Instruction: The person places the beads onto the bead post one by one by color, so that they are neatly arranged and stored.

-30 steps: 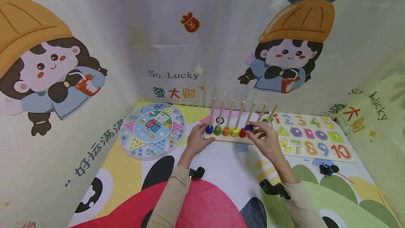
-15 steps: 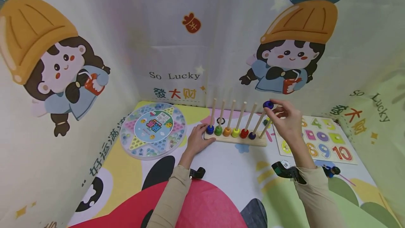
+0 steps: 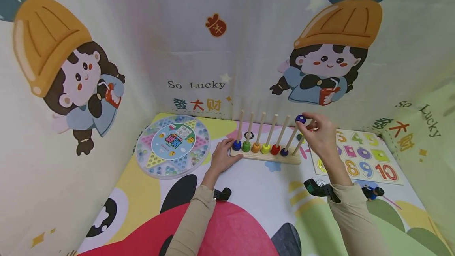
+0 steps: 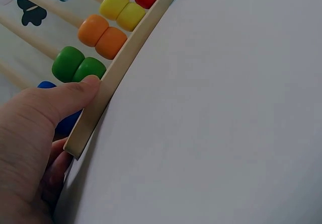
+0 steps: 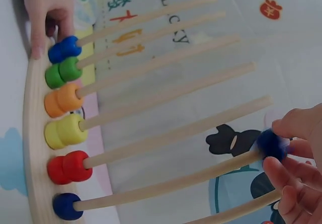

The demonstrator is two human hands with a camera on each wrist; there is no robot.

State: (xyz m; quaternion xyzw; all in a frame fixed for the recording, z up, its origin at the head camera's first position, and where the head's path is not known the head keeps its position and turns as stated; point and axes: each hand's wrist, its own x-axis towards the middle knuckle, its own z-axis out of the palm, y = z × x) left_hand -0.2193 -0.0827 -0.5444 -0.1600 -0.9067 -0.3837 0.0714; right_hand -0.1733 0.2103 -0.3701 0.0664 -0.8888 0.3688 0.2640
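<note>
**A dark blue bead at the top of a peg**

I start close to me. My left hand (image 3: 222, 157) rests on the play mat (image 3: 256, 185), at the left end of the long pale wooden base (image 3: 264, 156) of the peg toy. The left wrist view shows my thumb (image 4: 75, 90) pressing on the top edge of the base, and the other fingers curl round its end. I think this grip keeps the toy from sliding or tipping.

Seven thin wooden pegs stand in a row on the base. Round wooden beads sit at the bottom of six of them, from left to right: blue (image 3: 236, 145), green (image 3: 246, 146), orange (image 3: 255, 147), yellow (image 3: 265, 149), red (image 3: 275, 149) and dark blue (image 3: 284, 152). I cannot see a bead low on the last peg.

A bit farther off and higher up, my right hand (image 3: 320, 133) is raised over the right end of the row. Its fingertips pinch a small dark blue wooden bead (image 3: 300, 119). The bead sits right at the tip of the sixth peg (image 5: 166, 186), the one with the dark blue bead at its foot. I think I hold it there so the hole lines up with the peg.

To the right lies a wooden number puzzle board (image 3: 359, 153), near the mat's right edge. To the left lies a round marble game board (image 3: 172, 145), near the left edge.
</note>
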